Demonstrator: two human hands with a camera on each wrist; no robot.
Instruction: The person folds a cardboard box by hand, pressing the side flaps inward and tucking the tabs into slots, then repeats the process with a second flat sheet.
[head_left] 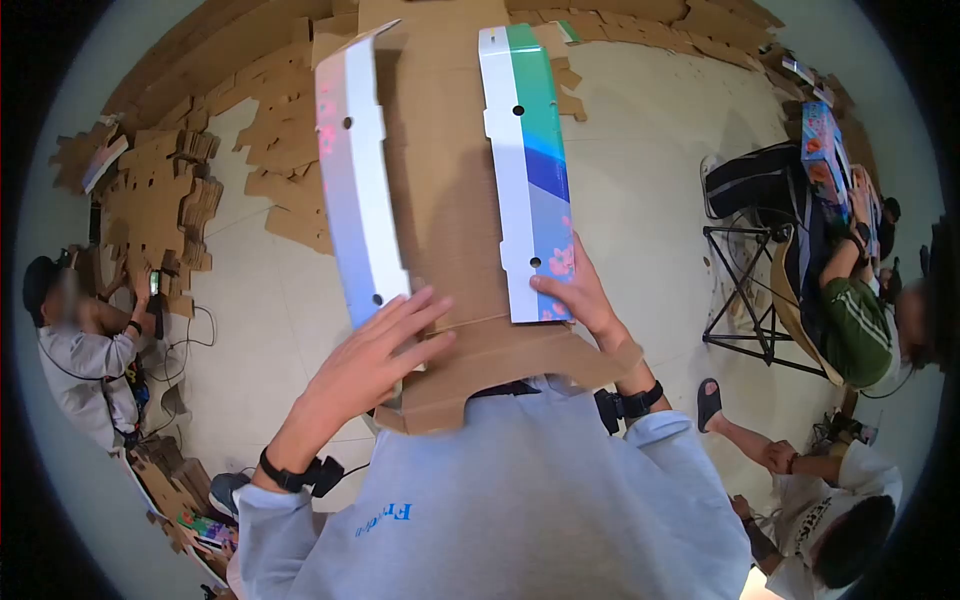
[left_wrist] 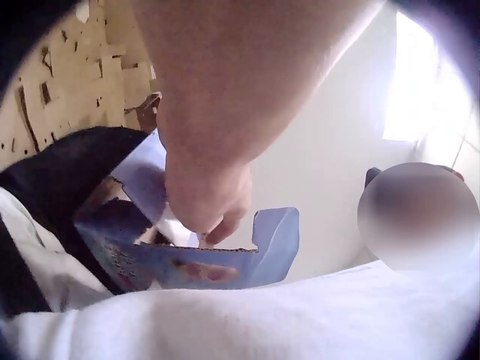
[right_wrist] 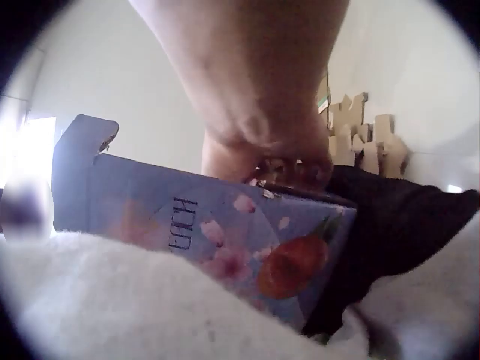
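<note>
A partly folded cardboard box (head_left: 440, 190) lies in front of my body, plain brown inside and printed with blossoms outside. Its two long side walls stand up, each with a white strip and round holes, and a brown end flap (head_left: 500, 362) sits against my shirt. My left hand (head_left: 385, 350) rests with extended fingers over the near end of the left wall. At the right wall's near end, my right hand (head_left: 583, 295) grips it, thumb on the printed face. Printed fruit and blossoms show on the box (right_wrist: 225, 232) in the right wrist view.
Flattened cardboard sheets (head_left: 155, 200) pile up at the left and along the back wall. A person (head_left: 85, 350) sits at the left; another in a green sleeve (head_left: 860, 325) handles a printed box at the right, near a black folding frame (head_left: 765, 300).
</note>
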